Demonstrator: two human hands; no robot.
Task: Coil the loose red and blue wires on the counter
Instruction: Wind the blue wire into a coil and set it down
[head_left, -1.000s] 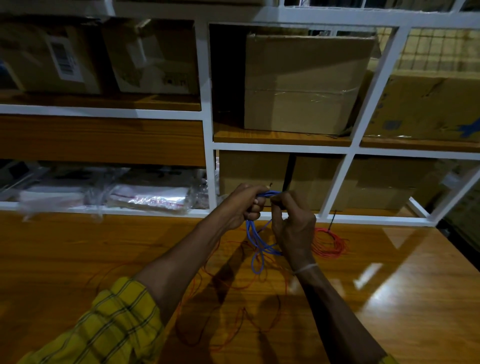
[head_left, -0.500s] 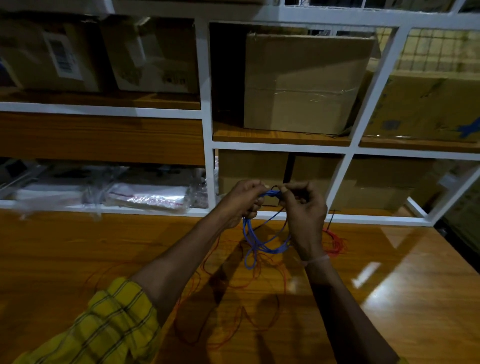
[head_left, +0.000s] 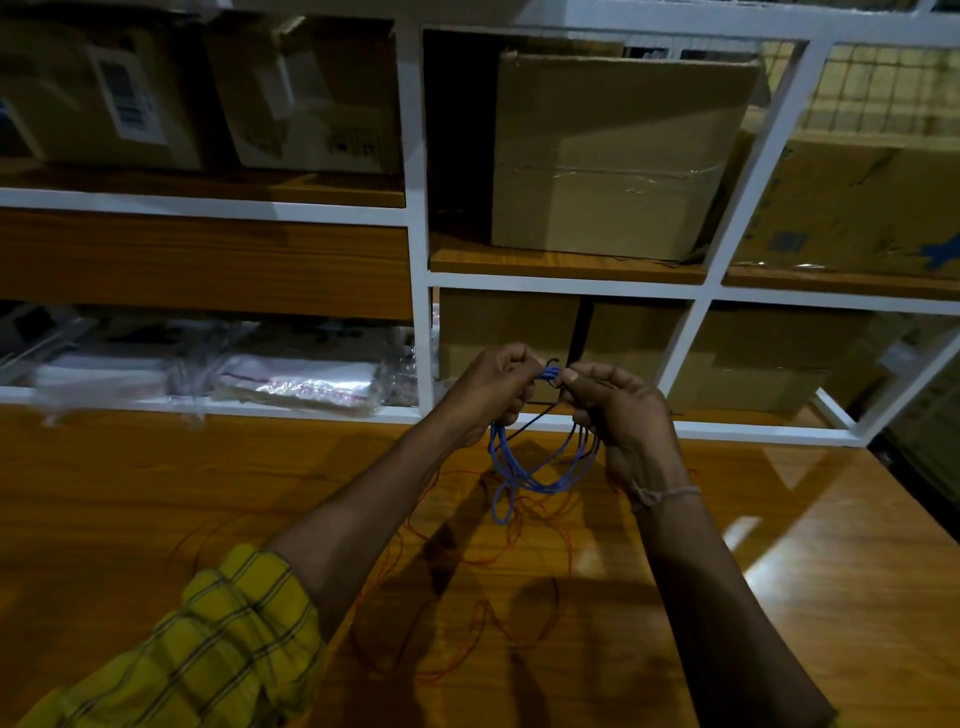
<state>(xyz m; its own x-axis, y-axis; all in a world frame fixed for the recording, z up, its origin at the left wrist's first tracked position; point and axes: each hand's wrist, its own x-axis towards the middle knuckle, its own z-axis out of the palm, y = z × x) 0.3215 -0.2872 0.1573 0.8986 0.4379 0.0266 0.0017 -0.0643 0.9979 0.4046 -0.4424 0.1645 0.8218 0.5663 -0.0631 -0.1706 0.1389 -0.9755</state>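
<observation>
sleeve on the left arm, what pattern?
Yellow with a dark plaid check, on the left sleeve; the head view, the only one, shows it.

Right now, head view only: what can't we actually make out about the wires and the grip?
- Blue wire: its top, between the left hand and right hand, is covered by the fingers; whether it is tied there, cannot tell.
- Red wire: thin and dim on the counter; parts pass under both forearms, ends not traceable.
- Plastic bags on the low shelf: blurred, contents unreadable.
- Box label: too blurred to read.
</observation>
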